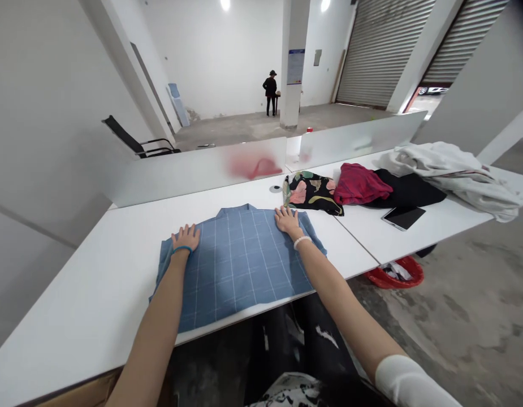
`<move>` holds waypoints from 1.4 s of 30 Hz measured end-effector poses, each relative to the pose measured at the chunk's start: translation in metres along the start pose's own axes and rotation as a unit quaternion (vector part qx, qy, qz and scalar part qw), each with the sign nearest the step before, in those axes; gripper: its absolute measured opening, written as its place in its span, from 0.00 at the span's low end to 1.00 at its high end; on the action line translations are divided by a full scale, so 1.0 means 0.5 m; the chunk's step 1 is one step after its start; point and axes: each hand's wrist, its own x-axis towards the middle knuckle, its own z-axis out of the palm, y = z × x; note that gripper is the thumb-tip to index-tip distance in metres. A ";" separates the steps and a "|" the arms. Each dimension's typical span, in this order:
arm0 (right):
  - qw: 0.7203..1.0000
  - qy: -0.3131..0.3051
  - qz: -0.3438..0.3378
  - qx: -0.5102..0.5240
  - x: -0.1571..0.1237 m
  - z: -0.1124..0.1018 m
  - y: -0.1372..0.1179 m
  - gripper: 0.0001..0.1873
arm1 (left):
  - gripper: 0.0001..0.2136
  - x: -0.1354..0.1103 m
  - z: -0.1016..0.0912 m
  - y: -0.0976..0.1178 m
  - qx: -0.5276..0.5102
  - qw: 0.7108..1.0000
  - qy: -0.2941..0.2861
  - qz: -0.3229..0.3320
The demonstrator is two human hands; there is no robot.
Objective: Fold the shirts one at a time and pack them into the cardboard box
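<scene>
A blue shirt with a white check lies spread on the white table, its collar at the far side and its lower edge along the table's near edge. My left hand rests flat on the shirt's left shoulder, fingers spread. On the right shoulder, near the collar, my right hand lies flat too, fingers apart. Neither hand grips the cloth. Just beyond my right hand is a folded black garment with a flower print.
Right of the shirt lie a red garment, a black one, a white heap of cloth and a phone. Frosted partitions line the back. A red-lined bin stands below. Far off stands a person.
</scene>
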 end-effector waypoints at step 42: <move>0.592 0.237 0.090 0.765 -0.297 -0.082 0.143 0.12 | 0.33 -0.534 0.070 0.279 -0.047 0.925 0.084 0.368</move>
